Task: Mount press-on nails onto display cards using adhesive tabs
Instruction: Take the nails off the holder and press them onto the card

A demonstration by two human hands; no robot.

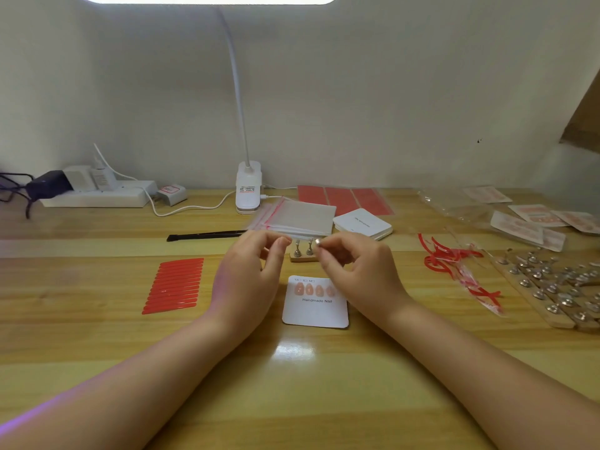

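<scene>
The card (315, 311) lies on the table (324, 384) between both wrists, four nails (313, 290) already on it, so the work stays close. The right hand (355, 271) pinches something small, probably the next nail. The left hand (250, 274) is curled; whether it holds anything, I cannot tell.
</scene>
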